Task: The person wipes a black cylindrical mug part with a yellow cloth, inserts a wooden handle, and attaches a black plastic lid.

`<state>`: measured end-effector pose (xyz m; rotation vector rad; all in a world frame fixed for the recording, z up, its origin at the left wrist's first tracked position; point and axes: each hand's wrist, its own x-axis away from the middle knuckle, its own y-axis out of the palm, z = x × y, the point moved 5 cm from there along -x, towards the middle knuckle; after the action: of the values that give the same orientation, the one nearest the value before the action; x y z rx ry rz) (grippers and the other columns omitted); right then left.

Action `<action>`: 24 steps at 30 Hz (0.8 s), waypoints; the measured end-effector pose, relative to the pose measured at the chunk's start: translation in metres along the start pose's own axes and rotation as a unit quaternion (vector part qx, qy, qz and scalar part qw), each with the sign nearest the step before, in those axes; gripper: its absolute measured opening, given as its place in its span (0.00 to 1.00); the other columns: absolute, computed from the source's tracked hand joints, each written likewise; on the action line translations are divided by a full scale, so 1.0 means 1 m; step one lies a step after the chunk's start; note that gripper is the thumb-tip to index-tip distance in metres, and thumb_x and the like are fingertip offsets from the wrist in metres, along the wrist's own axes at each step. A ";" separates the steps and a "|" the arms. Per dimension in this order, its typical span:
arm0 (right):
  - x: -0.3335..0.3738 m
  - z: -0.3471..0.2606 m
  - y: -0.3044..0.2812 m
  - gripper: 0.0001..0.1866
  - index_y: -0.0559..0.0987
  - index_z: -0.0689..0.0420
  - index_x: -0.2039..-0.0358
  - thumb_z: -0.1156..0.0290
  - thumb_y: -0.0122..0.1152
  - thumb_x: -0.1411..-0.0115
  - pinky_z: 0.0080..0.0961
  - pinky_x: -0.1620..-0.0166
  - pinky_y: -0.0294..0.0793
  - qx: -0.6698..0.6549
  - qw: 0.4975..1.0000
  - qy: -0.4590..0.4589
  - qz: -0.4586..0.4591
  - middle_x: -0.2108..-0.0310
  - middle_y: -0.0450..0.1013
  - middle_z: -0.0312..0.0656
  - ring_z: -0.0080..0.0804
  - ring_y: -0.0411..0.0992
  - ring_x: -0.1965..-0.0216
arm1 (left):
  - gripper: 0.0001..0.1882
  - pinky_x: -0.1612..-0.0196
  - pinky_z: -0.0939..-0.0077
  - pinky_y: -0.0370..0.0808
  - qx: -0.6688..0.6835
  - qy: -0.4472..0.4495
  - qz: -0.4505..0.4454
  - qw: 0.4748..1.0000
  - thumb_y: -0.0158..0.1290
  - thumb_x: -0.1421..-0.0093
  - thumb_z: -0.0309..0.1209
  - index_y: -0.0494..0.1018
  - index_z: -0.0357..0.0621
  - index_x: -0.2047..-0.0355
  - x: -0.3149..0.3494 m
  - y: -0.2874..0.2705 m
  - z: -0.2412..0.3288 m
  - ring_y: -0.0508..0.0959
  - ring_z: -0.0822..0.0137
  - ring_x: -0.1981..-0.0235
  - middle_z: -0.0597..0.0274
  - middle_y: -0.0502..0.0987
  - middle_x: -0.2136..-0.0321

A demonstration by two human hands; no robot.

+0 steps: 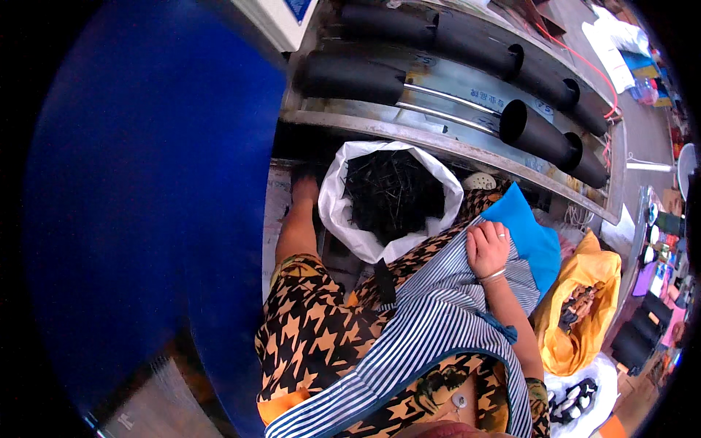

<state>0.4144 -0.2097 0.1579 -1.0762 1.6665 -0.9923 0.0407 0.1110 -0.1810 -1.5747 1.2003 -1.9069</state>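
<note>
Striped fabric apron (438,314), right under the grip here: likely light, soft, quick to bunch. Then the blue panel (527,241), just right of the grip, best pinched at its free corner. Right hand (488,250) half-curled on top; grasping or merely resting, impossible to say.

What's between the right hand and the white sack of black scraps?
The near part of the striped apron, then patterned cloth over the right leg, lie between the right hand and white sack; head view.
</note>
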 end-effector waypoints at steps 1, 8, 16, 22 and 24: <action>0.003 0.004 0.002 0.06 0.78 0.54 0.71 0.68 0.63 0.50 0.36 0.61 0.65 0.010 1.000 0.016 0.000 0.71 0.69 0.37 0.38 0.67 0.67 | 0.21 0.44 0.52 0.70 0.008 0.021 0.022 1.000 0.43 0.37 0.35 0.68 0.43 0.45 -0.012 -0.006 0.016 0.71 0.47 0.45 0.48 0.71 0.47; 0.002 0.007 -0.004 0.07 0.78 0.54 0.69 0.70 0.61 0.50 0.36 0.61 0.66 0.017 0.999 0.033 -0.030 0.69 0.69 0.38 0.38 0.67 0.66 | 0.18 0.48 0.53 0.71 -0.087 0.087 0.211 0.970 0.47 0.41 0.34 0.73 0.45 0.51 -0.021 -0.006 0.030 0.72 0.51 0.47 0.51 0.74 0.50; 0.003 0.003 -0.003 0.06 0.78 0.54 0.69 0.70 0.61 0.49 0.36 0.61 0.66 0.028 0.998 0.053 -0.024 0.68 0.71 0.38 0.38 0.68 0.64 | 0.15 0.55 0.56 0.73 -0.018 -0.018 0.218 0.976 0.51 0.42 0.35 0.76 0.46 0.56 0.090 0.002 -0.026 0.77 0.51 0.58 0.53 0.77 0.59; 0.000 0.000 0.001 0.08 0.78 0.53 0.67 0.70 0.61 0.49 0.36 0.60 0.66 0.011 0.998 0.032 -0.056 0.66 0.72 0.37 0.38 0.69 0.63 | 0.18 0.51 0.62 0.73 0.313 -0.443 0.386 0.746 0.52 0.39 0.41 0.74 0.47 0.51 0.190 0.038 -0.199 0.77 0.56 0.54 0.58 0.78 0.54; -0.008 -0.005 0.003 0.10 0.78 0.54 0.65 0.71 0.62 0.50 0.37 0.59 0.67 -0.015 0.998 0.022 -0.055 0.64 0.73 0.37 0.38 0.69 0.61 | 0.19 0.50 0.62 0.73 0.548 -0.386 0.410 0.619 0.52 0.38 0.42 0.74 0.47 0.50 0.198 -0.005 -0.180 0.77 0.57 0.53 0.58 0.78 0.53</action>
<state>0.4107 -0.2000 0.1585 -1.1840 1.6780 -1.0713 -0.1835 0.0317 -0.0591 -0.6845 0.0981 -0.7505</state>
